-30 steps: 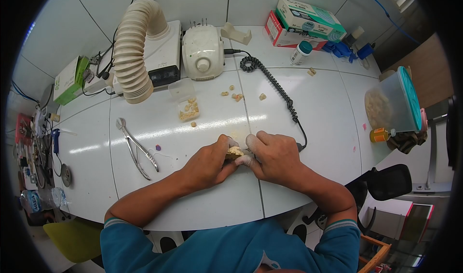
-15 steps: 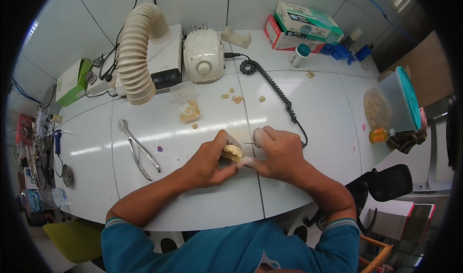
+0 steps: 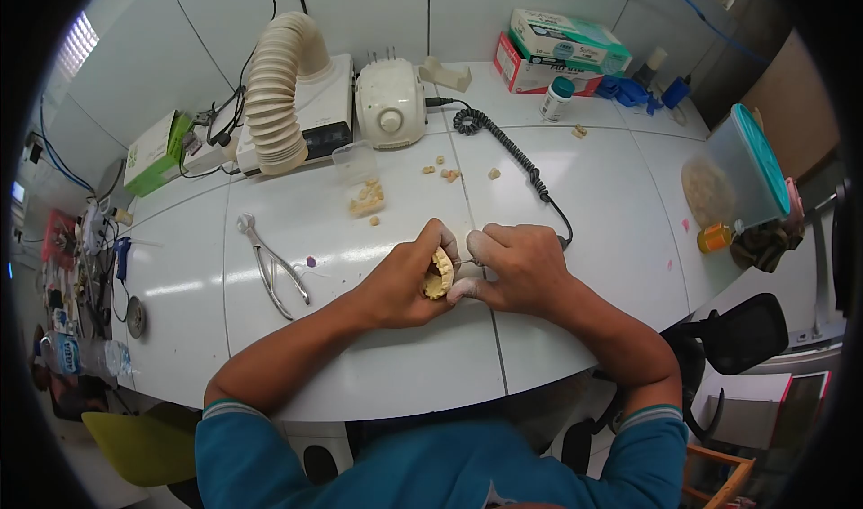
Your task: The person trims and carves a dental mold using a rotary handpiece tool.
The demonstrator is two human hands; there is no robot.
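Observation:
My left hand is closed around a cream-coloured dental cast, whose arch now stands on edge toward the right. In my right hand is a rotary handpiece; its body is mostly covered by my fingers. Its thin metal bur points left at the cast's outer side; whether it touches cannot be told. White dust coats the fingertips of both hands. A coiled black cord runs from the handpiece to the white control unit at the back.
A ribbed suction hose arches over the table's back left. Metal pliers lie left of my hands. Beyond them stand a clear tub of small yellowish pieces and several loose pieces. Stacked boxes, a white bottle and a teal-lidded container stand right.
The dental cast has been turned in my left hand, from lying level to standing on edge. The bur is nearer to it. The whole view has shifted slightly.

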